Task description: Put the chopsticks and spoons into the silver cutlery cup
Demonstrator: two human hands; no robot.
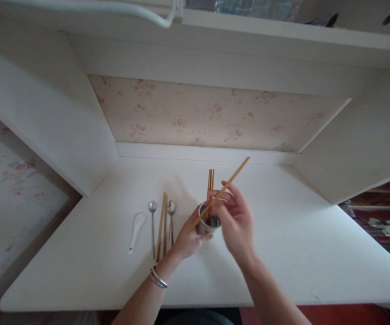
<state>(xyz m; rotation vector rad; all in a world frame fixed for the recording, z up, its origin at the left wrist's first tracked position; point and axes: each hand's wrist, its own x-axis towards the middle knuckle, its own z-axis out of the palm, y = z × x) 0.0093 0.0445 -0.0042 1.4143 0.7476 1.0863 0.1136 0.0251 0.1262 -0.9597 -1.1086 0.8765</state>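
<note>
My left hand (190, 238) is wrapped round a small round cup (208, 229) with a dark inside, keeping it upright on the white desk. Several wooden chopsticks (210, 179) stand in the cup. Between the fingers of my right hand (236, 220) is a single chopstick (238, 170), slanted over the cup's mouth with its upper end pointing to the far right. Left of the cup lie two more chopsticks (164, 216), a metal spoon (171, 207) on their right and another long metal spoon (152, 207) on their left. A white soup spoon (136, 231) is furthest left.
The white desk (283, 262) stretches to both sides, with side panels (350, 135) rising left and right. Overhead runs a white shelf (283, 31) holding clear plastic items. Floral wallpaper (195, 113) covers the back. A silver bangle (158, 277) circles my left wrist.
</note>
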